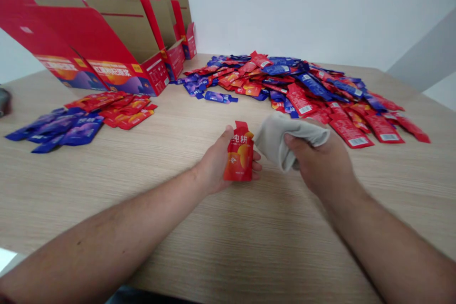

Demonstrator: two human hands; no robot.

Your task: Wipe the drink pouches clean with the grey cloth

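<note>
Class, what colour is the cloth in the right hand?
Pale grey: the cloth in the right hand shows best in the head view.

Pale wood-grain table [270,228] before whitish wall [302,9]; grey band [423,52] right.

The left hand [217,164] and right hand [322,159] are bare, and so are the forearms [135,223]; the left one carries two small spots [79,243]. Below the table's [199,242] near edge shows a dark bluish strip [142,296], too small to call clothing surely.
</note>
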